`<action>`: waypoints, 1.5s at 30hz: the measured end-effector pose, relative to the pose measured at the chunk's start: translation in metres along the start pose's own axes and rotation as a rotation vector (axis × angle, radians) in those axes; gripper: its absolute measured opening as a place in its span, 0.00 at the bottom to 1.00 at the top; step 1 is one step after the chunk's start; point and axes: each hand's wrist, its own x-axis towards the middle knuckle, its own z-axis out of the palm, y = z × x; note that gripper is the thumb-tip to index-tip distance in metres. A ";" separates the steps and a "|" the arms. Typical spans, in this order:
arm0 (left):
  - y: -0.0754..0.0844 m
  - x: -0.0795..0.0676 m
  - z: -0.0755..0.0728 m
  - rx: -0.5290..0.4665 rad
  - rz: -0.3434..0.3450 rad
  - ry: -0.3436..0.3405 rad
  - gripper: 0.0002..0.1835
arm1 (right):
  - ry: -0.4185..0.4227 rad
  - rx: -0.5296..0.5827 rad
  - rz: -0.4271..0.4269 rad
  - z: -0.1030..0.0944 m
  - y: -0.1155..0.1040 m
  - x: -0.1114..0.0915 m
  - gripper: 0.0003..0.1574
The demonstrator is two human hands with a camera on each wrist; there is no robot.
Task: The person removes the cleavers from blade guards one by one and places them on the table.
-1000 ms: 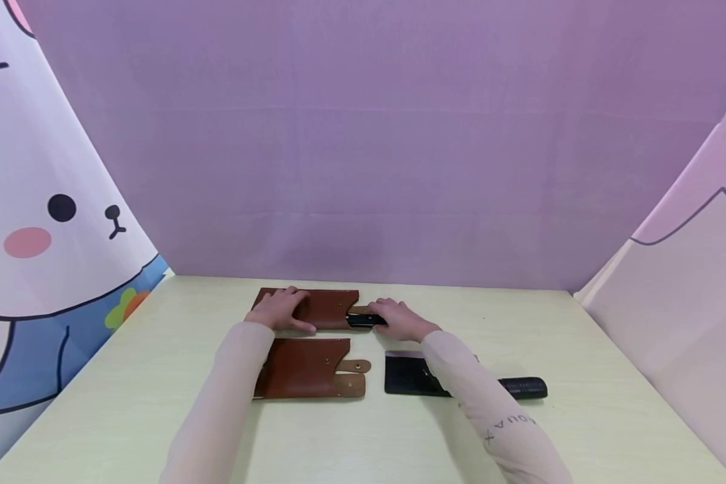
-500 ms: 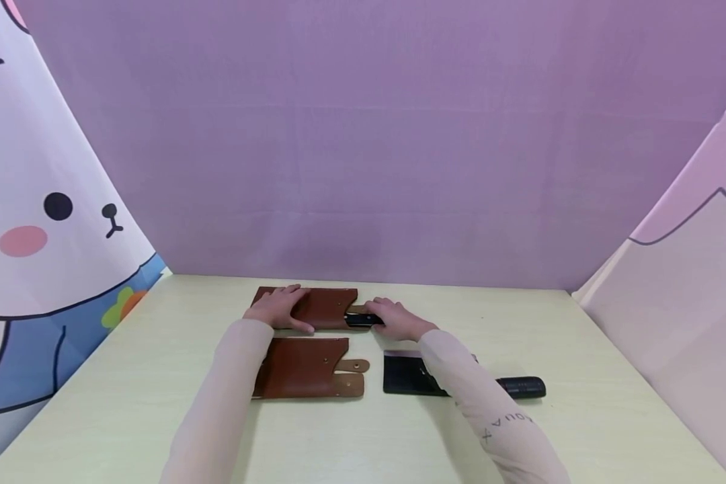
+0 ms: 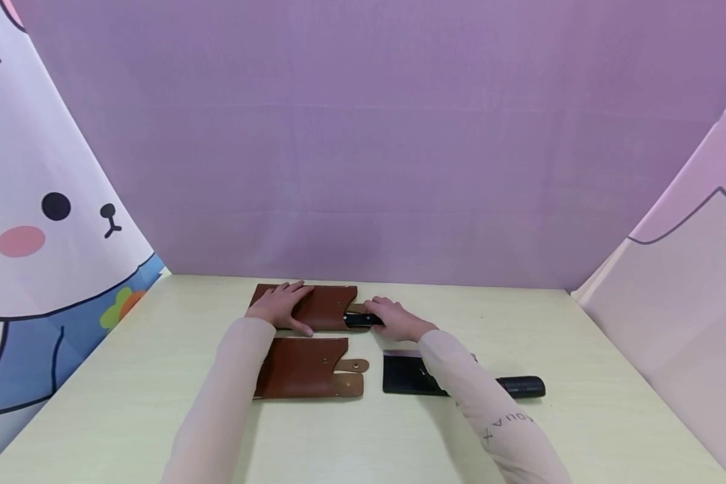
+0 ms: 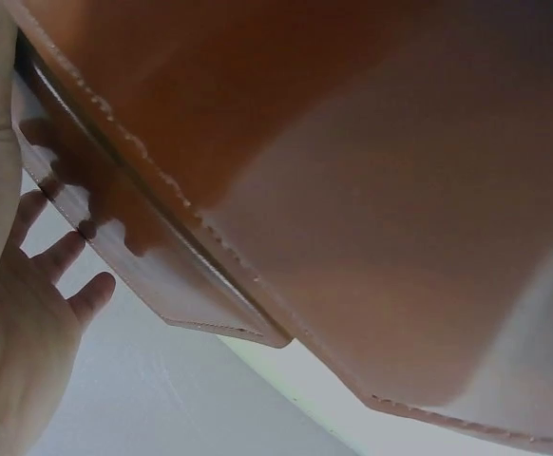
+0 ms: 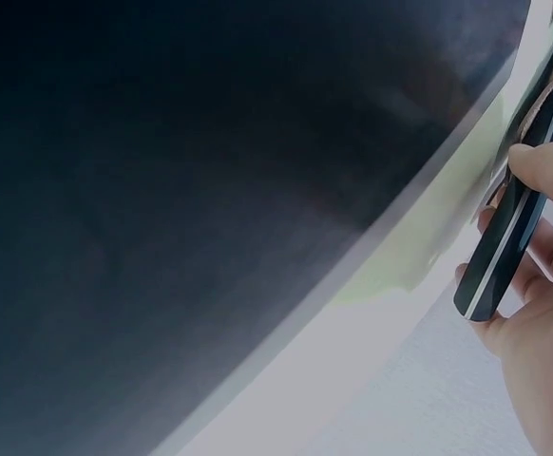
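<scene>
place: screened-off workspace | purple backdrop (image 3: 375, 148) | cartoon-print panel (image 3: 54, 282) | pale table (image 3: 605, 417)

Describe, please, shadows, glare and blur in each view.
Head: soft shadows on the table beside both sleeves; left wrist: pale glare on the near sheath, finger-shaped reflections on the far sheath; right wrist: dark cleaver blade blurred, black knife handle crisper.

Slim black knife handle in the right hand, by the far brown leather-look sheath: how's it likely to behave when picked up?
The slim black handle is probably rigid: straight, no bend. Might feel heavy for its size, as the pale lengthwise strip resembles metal. Could be slippery; its surface looks smooth.
</scene>
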 end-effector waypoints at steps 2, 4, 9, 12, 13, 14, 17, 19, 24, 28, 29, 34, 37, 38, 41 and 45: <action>-0.002 0.002 0.002 0.024 0.006 0.006 0.58 | 0.008 0.002 -0.011 0.000 0.001 0.000 0.20; -0.003 0.004 0.003 0.049 0.015 0.014 0.57 | 0.016 0.002 -0.019 0.000 0.001 0.000 0.20; -0.002 0.006 0.002 0.054 0.021 0.015 0.57 | 0.014 0.022 -0.016 0.001 0.001 0.000 0.20; -0.001 0.005 0.001 0.050 0.019 0.006 0.57 | 0.014 0.030 -0.018 0.001 0.001 0.000 0.20; 0.000 0.004 0.001 0.050 0.019 0.003 0.57 | 0.015 0.029 -0.019 0.001 0.001 0.000 0.19; 0.000 0.004 0.000 0.049 0.017 -0.002 0.57 | 0.018 0.031 -0.024 0.001 0.001 0.000 0.19; 0.000 0.004 0.000 0.055 0.014 -0.018 0.57 | 0.027 0.033 -0.041 0.001 0.000 -0.001 0.19; 0.000 0.004 -0.001 0.056 0.012 -0.031 0.57 | 0.035 0.040 -0.050 0.000 0.000 -0.002 0.19; 0.000 0.004 -0.001 0.051 0.005 -0.047 0.57 | 0.040 0.059 -0.053 0.000 -0.001 -0.003 0.19; 0.000 0.004 -0.001 0.046 0.006 -0.040 0.57 | 0.050 0.058 -0.056 -0.001 -0.001 -0.004 0.19; 0.000 0.004 -0.001 0.045 0.007 -0.039 0.58 | 0.053 0.057 -0.056 -0.001 -0.001 -0.004 0.19; 0.001 0.002 -0.003 0.043 0.013 -0.032 0.58 | 0.062 0.070 -0.049 -0.003 -0.001 -0.005 0.18; 0.003 0.002 -0.005 0.041 0.011 -0.028 0.58 | 0.074 0.080 -0.047 -0.005 -0.001 -0.005 0.17; 0.004 0.001 -0.005 0.038 0.009 -0.027 0.58 | 0.077 0.077 -0.045 -0.005 -0.001 -0.005 0.17; 0.005 0.001 -0.006 0.040 0.015 -0.014 0.58 | 0.074 0.073 -0.036 -0.005 0.000 -0.005 0.17; 0.005 0.001 -0.007 0.045 0.043 0.015 0.58 | 0.082 0.078 -0.037 -0.006 0.001 -0.005 0.17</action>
